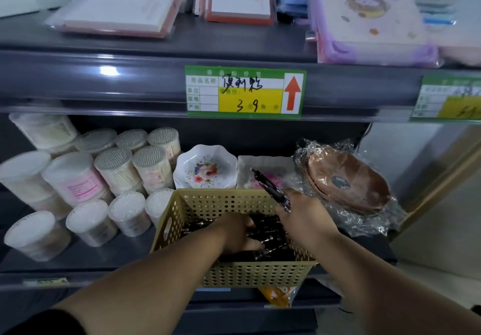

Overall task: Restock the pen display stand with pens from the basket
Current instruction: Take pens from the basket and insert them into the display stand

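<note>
The basket (182, 212) sits on the shelf (125, 255), full of dark pens (272, 233). The left hand (234, 233) digs among them, grip unclear, while the right hand (305, 213) pinches one pen (270, 187) above the far rim.

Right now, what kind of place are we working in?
Probably a small retail shop: a handwritten price tag on the shelf edge, wrapped notepads stacked above, and many identical cotton swab tubs beside the basket.
</note>
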